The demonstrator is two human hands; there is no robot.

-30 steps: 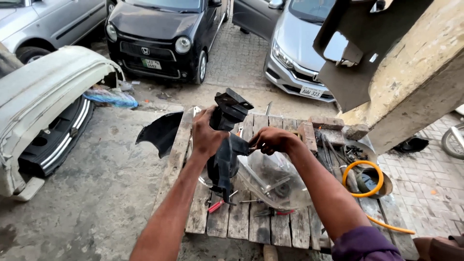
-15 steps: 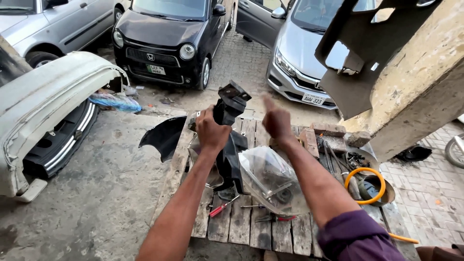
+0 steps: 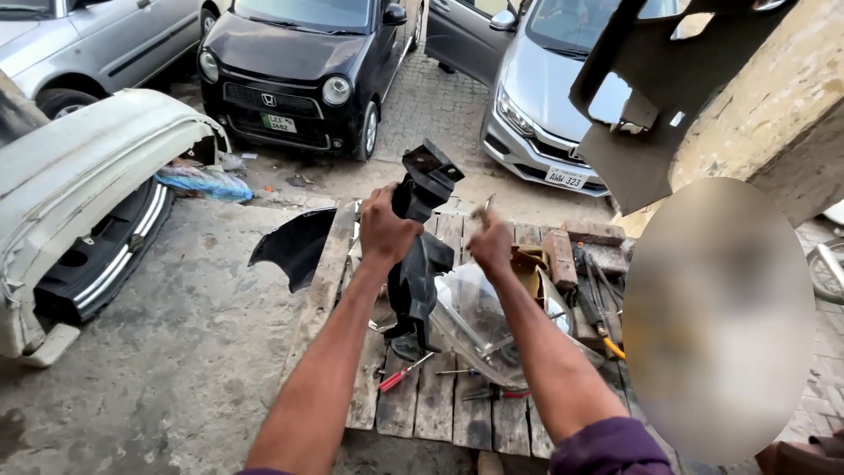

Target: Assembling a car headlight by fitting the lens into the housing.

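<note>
Outdoors in a paved yard: a wooden pallet [image 3: 440,405] serves as the bench, with parked cars beyond and a white bumper [image 3: 79,176] lying at the left. Up over the pallet, the left hand [image 3: 387,230] has its fingers wrapped tight round a black plastic car part [image 3: 420,255], held upright. The right hand [image 3: 491,246] sits just beside it, fingers curled round a thin metal tool. Half a second back that right hand was higher, off to the right.

A slatted wooden pallet table [image 3: 440,405] stands on the concrete floor [image 3: 176,352], bearing a clear headlight lens [image 3: 479,330], a red-handled screwdriver [image 3: 400,374], pliers [image 3: 488,393], bricks [image 3: 576,242] and a black fender liner [image 3: 294,246] overhanging its left edge.
</note>
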